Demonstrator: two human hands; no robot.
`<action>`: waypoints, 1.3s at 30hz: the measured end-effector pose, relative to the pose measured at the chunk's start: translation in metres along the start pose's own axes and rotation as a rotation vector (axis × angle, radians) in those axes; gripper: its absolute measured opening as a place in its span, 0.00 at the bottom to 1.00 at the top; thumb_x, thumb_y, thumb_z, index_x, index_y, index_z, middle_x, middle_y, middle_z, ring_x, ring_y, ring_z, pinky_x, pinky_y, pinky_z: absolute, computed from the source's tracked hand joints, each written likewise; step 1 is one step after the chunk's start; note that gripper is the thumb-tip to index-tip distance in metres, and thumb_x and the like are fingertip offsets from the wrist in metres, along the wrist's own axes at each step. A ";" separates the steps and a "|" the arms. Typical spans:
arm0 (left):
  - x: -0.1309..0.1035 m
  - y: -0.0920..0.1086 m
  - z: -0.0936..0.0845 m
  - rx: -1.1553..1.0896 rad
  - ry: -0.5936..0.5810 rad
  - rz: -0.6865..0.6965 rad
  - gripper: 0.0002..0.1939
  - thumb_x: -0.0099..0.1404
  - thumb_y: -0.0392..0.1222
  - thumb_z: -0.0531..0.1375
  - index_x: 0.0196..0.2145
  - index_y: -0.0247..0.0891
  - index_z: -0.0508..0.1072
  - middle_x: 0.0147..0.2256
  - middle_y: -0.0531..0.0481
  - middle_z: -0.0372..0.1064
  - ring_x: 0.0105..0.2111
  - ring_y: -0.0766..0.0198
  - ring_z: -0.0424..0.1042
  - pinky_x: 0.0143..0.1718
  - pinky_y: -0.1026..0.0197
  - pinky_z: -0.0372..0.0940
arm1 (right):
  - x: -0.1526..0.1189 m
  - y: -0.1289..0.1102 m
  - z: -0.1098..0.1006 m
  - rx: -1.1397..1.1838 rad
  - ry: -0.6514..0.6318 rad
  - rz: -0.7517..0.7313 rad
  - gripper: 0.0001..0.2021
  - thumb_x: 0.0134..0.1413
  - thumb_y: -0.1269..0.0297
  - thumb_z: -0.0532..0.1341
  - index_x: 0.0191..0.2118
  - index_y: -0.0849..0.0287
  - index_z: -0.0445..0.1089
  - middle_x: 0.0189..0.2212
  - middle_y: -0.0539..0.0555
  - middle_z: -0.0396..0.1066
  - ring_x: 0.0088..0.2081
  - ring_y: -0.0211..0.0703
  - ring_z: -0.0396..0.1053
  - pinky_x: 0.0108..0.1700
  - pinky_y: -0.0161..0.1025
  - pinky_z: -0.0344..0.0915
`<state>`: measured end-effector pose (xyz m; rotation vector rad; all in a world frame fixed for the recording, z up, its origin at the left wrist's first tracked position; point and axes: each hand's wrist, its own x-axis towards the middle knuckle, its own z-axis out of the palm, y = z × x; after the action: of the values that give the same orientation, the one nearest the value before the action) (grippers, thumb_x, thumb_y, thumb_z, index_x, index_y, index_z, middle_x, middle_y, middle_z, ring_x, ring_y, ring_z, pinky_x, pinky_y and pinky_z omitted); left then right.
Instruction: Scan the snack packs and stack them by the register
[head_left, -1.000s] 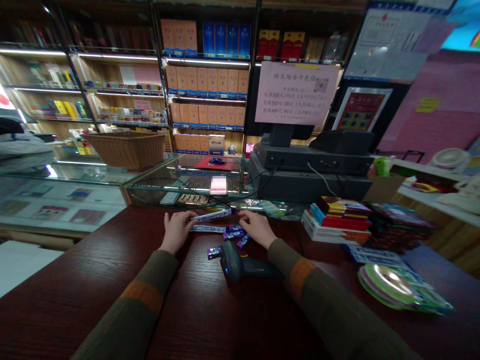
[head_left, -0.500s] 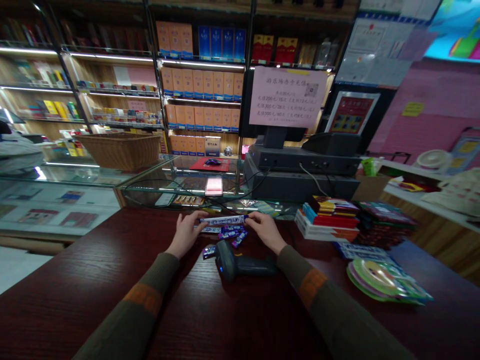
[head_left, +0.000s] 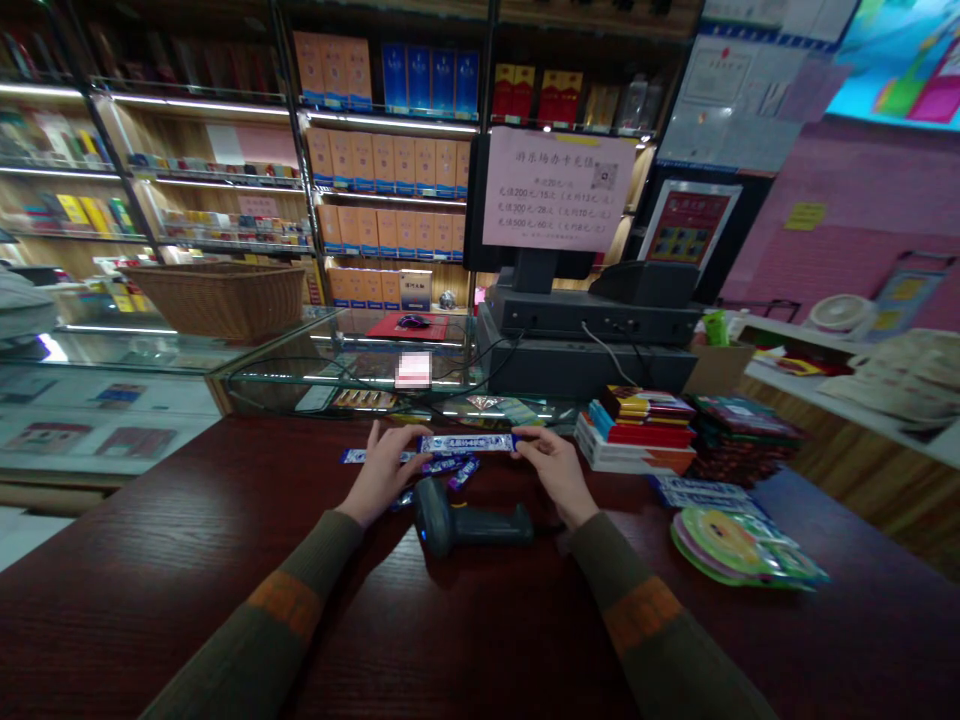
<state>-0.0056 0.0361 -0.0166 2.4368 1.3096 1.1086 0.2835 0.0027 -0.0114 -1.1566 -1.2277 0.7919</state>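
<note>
A long blue-and-white candy stick pack (head_left: 469, 443) is stretched level between my two hands, its printed side toward me. The fingertips of my left hand (head_left: 384, 470) pinch its left end. At the right end, my right hand (head_left: 556, 470) grips it between thumb and fingers. A similar blue-and-white stick pack (head_left: 355, 456) lies on the table, partly hidden behind my left hand. Just below the held pack are several small purple wrapped sweets (head_left: 464, 473). A dark handheld barcode scanner (head_left: 457, 522) lies nearer to me, its blue light on.
On the right of the brown table (head_left: 480, 640) are stacked boxes (head_left: 637, 430), more blue packs (head_left: 709, 494) and round green-edged packages (head_left: 724, 545). Behind stand a glass counter (head_left: 262, 375), a wicker basket (head_left: 217, 300) and a checkout terminal (head_left: 589, 335) with trailing cables.
Both hands have shifted right relative to the scanner with the held stick pack, now turned printed face toward me. The other stick pack shows left of my left hand. The camera view has swung slightly right.
</note>
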 end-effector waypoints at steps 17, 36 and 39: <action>-0.003 -0.001 0.001 0.128 0.071 0.008 0.10 0.73 0.47 0.51 0.43 0.44 0.69 0.43 0.52 0.77 0.45 0.61 0.74 0.69 0.41 0.41 | -0.012 -0.003 -0.001 -0.323 -0.091 -0.080 0.12 0.52 0.54 0.63 0.34 0.56 0.79 0.29 0.52 0.77 0.36 0.47 0.74 0.45 0.43 0.66; -0.005 -0.003 0.000 0.232 0.008 0.105 0.19 0.69 0.47 0.59 0.56 0.49 0.70 0.48 0.49 0.75 0.50 0.58 0.72 0.69 0.42 0.42 | -0.005 0.022 0.004 -0.256 -0.002 -0.029 0.12 0.51 0.54 0.64 0.35 0.57 0.78 0.33 0.53 0.79 0.36 0.46 0.73 0.45 0.43 0.67; -0.005 -0.002 -0.003 0.267 0.058 0.128 0.16 0.68 0.46 0.59 0.53 0.49 0.73 0.49 0.48 0.74 0.53 0.56 0.71 0.69 0.41 0.43 | -0.007 0.022 0.006 -0.244 -0.005 -0.033 0.12 0.51 0.54 0.64 0.34 0.57 0.78 0.33 0.53 0.79 0.36 0.46 0.74 0.45 0.43 0.68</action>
<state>-0.0105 0.0328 -0.0179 2.7334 1.4189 1.1054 0.2786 0.0039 -0.0344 -1.3280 -1.3722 0.6328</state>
